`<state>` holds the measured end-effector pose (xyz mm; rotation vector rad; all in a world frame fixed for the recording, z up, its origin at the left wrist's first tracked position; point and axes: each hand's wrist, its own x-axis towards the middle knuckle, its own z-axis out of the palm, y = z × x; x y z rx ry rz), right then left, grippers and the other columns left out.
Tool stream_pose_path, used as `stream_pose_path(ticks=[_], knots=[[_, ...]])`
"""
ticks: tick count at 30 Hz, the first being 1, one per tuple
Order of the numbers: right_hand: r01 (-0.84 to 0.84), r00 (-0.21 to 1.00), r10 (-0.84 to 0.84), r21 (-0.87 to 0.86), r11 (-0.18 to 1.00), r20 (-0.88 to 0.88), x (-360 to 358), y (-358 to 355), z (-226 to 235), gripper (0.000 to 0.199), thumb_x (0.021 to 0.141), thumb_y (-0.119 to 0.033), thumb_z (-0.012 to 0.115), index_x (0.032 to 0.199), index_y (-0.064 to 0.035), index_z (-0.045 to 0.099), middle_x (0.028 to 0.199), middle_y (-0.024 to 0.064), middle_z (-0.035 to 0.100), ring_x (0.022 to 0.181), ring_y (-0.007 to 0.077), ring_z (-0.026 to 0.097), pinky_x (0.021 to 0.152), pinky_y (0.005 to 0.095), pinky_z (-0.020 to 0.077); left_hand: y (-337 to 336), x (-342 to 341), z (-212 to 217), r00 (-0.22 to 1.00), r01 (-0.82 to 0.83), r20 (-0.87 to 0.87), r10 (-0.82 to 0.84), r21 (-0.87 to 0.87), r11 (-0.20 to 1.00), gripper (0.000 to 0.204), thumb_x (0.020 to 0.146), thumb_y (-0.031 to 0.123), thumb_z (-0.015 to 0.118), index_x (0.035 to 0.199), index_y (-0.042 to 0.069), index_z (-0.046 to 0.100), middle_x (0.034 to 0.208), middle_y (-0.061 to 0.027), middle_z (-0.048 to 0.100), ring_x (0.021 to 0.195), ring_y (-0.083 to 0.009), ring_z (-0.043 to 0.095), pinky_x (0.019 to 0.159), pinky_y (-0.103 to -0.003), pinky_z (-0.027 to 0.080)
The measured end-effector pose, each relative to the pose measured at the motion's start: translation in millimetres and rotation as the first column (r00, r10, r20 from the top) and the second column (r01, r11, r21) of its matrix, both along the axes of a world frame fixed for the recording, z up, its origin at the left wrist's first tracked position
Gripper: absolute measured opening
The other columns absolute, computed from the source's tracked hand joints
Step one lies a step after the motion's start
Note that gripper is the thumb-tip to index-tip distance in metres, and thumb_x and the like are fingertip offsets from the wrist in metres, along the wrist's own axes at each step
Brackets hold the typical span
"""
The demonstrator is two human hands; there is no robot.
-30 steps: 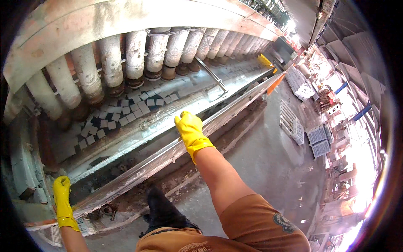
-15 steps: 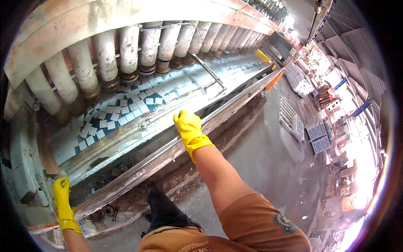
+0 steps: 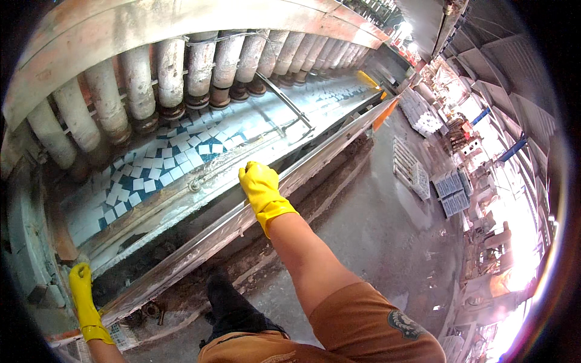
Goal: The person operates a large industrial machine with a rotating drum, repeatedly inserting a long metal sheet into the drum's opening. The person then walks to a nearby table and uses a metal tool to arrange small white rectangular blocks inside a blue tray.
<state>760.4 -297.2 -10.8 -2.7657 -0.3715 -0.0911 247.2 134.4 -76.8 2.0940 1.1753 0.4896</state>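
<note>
My right hand (image 3: pixel 260 186), in a yellow rubber glove, is closed in a fist over the near side of a long machine bed. Its fingertips are curled out of sight, so anything inside the fist is hidden. Lower left, my left hand (image 3: pixel 83 290), gloved alike, is closed at the bed's near left corner, close to the frame; what it grips, if anything, cannot be made out. Beyond both hands, many small pale square tiles (image 3: pixel 166 179) lie scattered on a wet-looking dark blue surface. Between them and my hands runs a pale ledge (image 3: pixel 151 213) with a round fitting (image 3: pixel 195 184).
A row of thick, stained cylinders (image 3: pixel 200 69) stands over the tiles beneath a curved beam (image 3: pixel 151 27). A metal bar (image 3: pixel 284 100) reaches across the bed. The bed's front wall (image 3: pixel 302 173) separates me from it. Stacked grey blocks (image 3: pixel 452 193) and a pallet (image 3: pixel 410 169) are on the right floor.
The whole view has shifted slightly, so everything sits a little further left. Both hands stay closed in nearly the same places along the bed.
</note>
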Motion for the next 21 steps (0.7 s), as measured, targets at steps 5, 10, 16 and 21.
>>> stream_pose_path(ticks=[5, 10, 16, 21], knots=[[-0.029, 0.999, 0.028, -0.014, 0.999, -0.039, 9.5, 8.9, -3.0, 0.038, 0.095, -0.041, 0.059, 0.105, -0.0092, 0.077, 0.105, 0.0229, 0.075, 0.105, 0.0415, 0.071, 0.094, 0.0511, 0.0549, 13.0, -4.3, -19.4, 0.981, 0.127, 0.095, -0.171, 0.360, 0.924, 0.016, 0.091, 0.010, 0.069, 0.102, 0.000, 0.073, 0.088, -0.0136, 0.073, 0.079, -0.0243, 0.069, 0.073, -0.035, 0.053], [-0.021, 0.999, 0.016, -0.127, 0.992, -0.045, 17.7, 4.4, 5.7, 0.042, 0.095, -0.046, 0.061, 0.102, -0.0073, 0.074, 0.103, 0.0222, 0.074, 0.098, 0.0419, 0.072, 0.086, 0.0515, 0.0559, -1.1, 27.4, 17.4, 0.999, 0.009, 0.046, -0.015, 0.134, 0.991, 0.027, 0.089, 0.019, 0.075, 0.108, -0.001, 0.075, 0.096, -0.0179, 0.077, 0.089, -0.0274, 0.075, 0.080, -0.037, 0.057], [-0.080, 0.997, 0.080, -0.061, 0.995, 0.008, 24.8, 23.9, 13.7, 0.041, 0.093, -0.043, 0.059, 0.097, -0.0061, 0.074, 0.097, 0.0227, 0.074, 0.095, 0.0440, 0.071, 0.084, 0.0511, 0.0550, 9.4, 23.6, 34.9, 1.000, -0.020, -0.018, 0.023, 0.116, 0.993, 0.034, 0.088, 0.026, 0.078, 0.109, -0.001, 0.075, 0.096, -0.0190, 0.077, 0.088, -0.0281, 0.076, 0.079, -0.038, 0.058], [-0.082, 0.996, 0.077, -0.099, 0.992, -0.048, 20.9, 28.3, 23.1, 0.043, 0.094, -0.046, 0.058, 0.105, -0.0077, 0.075, 0.103, 0.0205, 0.076, 0.100, 0.0416, 0.071, 0.087, 0.0488, 0.0550, 10.5, 20.6, 38.9, 0.997, -0.039, -0.055, 0.046, 0.118, 0.992, 0.028, 0.089, 0.021, 0.077, 0.108, 0.000, 0.075, 0.096, -0.0140, 0.078, 0.088, -0.0192, 0.074, 0.080, -0.033, 0.056]])
